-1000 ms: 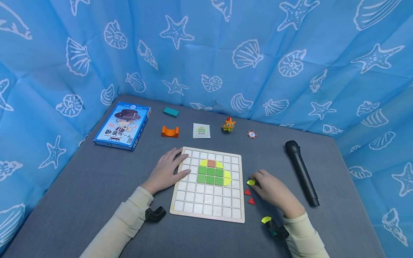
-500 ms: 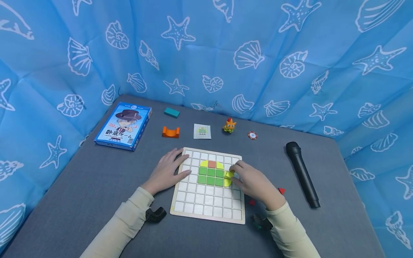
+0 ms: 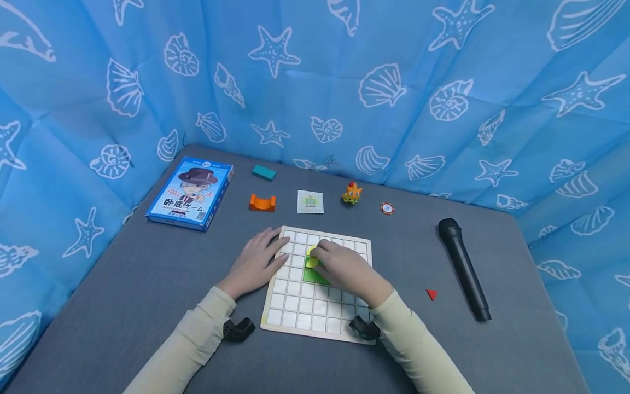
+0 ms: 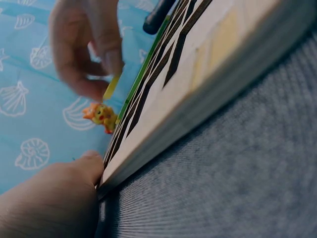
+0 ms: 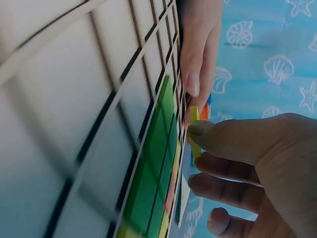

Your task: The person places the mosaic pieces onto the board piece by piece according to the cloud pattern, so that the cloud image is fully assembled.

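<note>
A wooden grid board (image 3: 300, 317) lies on the grey table. It carries green tiles (image 3: 315, 275), mostly hidden under my right hand. My right hand (image 3: 317, 256) hovers over the board's upper middle and pinches a small yellow piece (image 3: 311, 261) between thumb and fingers. The right wrist view shows that yellow piece (image 5: 194, 130) held edge-on just above the green tiles (image 5: 153, 173). My left hand (image 3: 268, 254) rests flat on the table, its fingers on the board's left edge. In the left wrist view the right hand (image 4: 84, 44) holds the yellow piece (image 4: 111, 88) above the board.
At the back lie a blue game box (image 3: 189, 192), a teal block (image 3: 263, 173), an orange arch block (image 3: 262, 203), a pattern card (image 3: 310, 202), an orange toy figure (image 3: 351, 193) and a chip (image 3: 386, 208). A black microphone (image 3: 464, 268) and a red triangle (image 3: 431, 294) lie to the right. Blue cloth walls surround the table.
My right hand took a yellow piece from the table right of the board and carried it left, over the board's upper middle. The left hand has stayed put.
</note>
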The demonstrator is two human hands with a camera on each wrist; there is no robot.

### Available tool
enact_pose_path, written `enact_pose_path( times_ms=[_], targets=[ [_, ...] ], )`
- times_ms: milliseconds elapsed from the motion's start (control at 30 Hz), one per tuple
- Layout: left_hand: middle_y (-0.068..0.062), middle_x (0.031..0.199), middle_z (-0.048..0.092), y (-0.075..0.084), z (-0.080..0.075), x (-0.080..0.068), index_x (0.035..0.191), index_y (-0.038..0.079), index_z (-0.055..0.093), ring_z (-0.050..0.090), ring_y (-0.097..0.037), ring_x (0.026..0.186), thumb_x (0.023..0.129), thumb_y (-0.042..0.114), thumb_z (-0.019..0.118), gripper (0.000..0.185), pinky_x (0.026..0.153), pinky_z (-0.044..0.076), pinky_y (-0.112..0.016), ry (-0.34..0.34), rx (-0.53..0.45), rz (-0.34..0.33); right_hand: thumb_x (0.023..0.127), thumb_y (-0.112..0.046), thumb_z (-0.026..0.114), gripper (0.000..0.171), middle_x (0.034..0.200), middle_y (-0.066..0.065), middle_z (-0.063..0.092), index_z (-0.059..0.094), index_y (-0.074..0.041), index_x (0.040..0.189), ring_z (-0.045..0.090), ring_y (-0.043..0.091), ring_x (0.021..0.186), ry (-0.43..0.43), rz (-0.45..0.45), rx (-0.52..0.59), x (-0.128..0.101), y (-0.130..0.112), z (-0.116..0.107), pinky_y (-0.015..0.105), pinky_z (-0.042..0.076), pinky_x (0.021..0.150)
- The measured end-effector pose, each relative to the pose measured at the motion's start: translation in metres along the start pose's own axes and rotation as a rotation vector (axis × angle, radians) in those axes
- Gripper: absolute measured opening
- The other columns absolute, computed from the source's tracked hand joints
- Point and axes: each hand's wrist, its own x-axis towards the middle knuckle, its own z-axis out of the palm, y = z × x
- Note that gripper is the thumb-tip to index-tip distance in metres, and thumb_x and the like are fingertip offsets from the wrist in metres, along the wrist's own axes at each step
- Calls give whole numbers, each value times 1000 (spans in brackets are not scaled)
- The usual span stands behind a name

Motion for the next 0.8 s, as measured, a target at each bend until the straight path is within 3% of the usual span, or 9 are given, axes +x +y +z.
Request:
enact_pose_path(
  times_ms=[300,500,800],
  targets=[
    [-8,152,36,-4,-1,-1,145,25,44,24,-28,144,96,55,46,58,116,11,-56,70,98,-42,91,-22,66,22,102,-1,63,67,-13,112,62,9,88,-23,-52,25,25,-8,4,26,53,78],
    [-7,152,37,-5,1,0,144,26,45,24,-27,144,97,54,43,54,116,14,-54,70,93,-39,90,-21,68,22,98,-2,62,68,-14,110,60,7,81,-52,-55,38,29,-6,11,26,53,72],
    [-8,151,38,-6,0,-1,143,25,46,25,-28,144,97,50,47,53,116,15,-55,80,69,-42,90,-22,68,23,99,-2,63,68,-14,111,60,6,83,-67,-47,21,31,-6,16,25,53,75]
  ],
)
